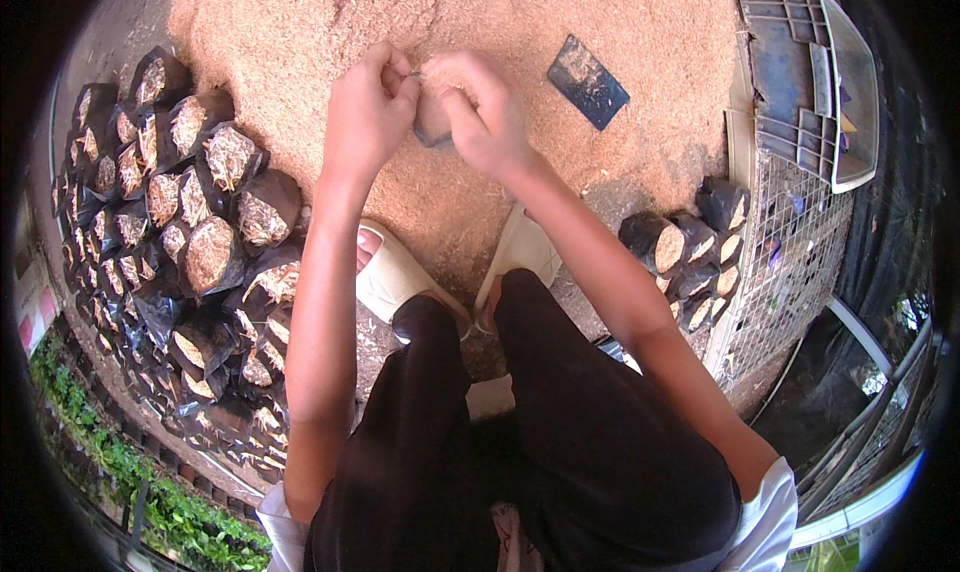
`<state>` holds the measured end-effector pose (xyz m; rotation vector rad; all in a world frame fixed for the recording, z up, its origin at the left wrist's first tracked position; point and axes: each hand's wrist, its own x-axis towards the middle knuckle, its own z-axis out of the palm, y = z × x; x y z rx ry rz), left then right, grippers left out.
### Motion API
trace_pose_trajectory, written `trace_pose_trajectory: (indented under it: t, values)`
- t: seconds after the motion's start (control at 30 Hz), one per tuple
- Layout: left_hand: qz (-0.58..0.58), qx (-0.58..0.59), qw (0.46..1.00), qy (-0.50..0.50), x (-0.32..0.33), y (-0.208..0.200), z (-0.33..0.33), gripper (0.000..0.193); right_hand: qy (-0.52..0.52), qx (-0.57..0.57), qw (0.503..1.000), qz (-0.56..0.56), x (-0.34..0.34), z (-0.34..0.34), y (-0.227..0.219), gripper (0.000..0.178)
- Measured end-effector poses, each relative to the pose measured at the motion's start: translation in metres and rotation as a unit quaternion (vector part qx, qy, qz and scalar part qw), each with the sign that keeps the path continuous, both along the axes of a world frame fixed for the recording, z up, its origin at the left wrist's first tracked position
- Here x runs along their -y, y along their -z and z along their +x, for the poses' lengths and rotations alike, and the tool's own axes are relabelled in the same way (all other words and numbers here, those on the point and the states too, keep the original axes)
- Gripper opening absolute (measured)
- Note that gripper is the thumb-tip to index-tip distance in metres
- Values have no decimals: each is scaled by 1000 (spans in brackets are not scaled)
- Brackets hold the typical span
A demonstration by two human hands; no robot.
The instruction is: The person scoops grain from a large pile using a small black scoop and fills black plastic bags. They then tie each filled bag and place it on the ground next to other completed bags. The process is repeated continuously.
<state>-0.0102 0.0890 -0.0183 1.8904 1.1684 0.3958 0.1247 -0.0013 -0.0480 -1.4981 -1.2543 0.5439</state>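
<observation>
Over the pile of tan husk (640, 32), a small dark plastic bag (432, 133) with husk showing at its top is between my two hands. My left hand (362, 107) is closed, its thumb and fingers pinched together at the bag's upper left rim. Opposite it, my right hand (480, 112) curls its fingers round the bag's right rim; it is slightly blurred. Both hands hide much of the rim. To the right, a flat black plastic bag (588, 82) lies on the pile with some husk on it.
Many filled black bags (208, 252) stand packed together at left. A smaller group of filled bags (690, 257) stands at right, beside a wire mesh panel (790, 242) and a plastic crate (850, 92). My sandalled feet (400, 277) rest at the pile's near edge.
</observation>
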Motion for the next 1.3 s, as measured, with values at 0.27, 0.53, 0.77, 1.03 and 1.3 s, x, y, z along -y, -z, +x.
trace_pose_trajectory:
  t: [0.27,0.53,0.77,1.03,1.3]
  values:
    - [-77,-81,993,31,25,5,-19,21,-1,191,981,30,32,23,-27,25]
    - [4,-41,999,-13,43,18,-12,16,-130,271,953,-45,57,7,-3,30]
    - [-14,-72,997,-15,38,-1,-17,25,-80,303,942,-122,62,28,-19,22]
    - [-7,-91,996,17,37,2,-18,35,-120,369,911,-137,74,39,-22,21]
    - [33,-63,996,55,35,0,-16,23,-111,316,931,-146,80,26,-9,19]
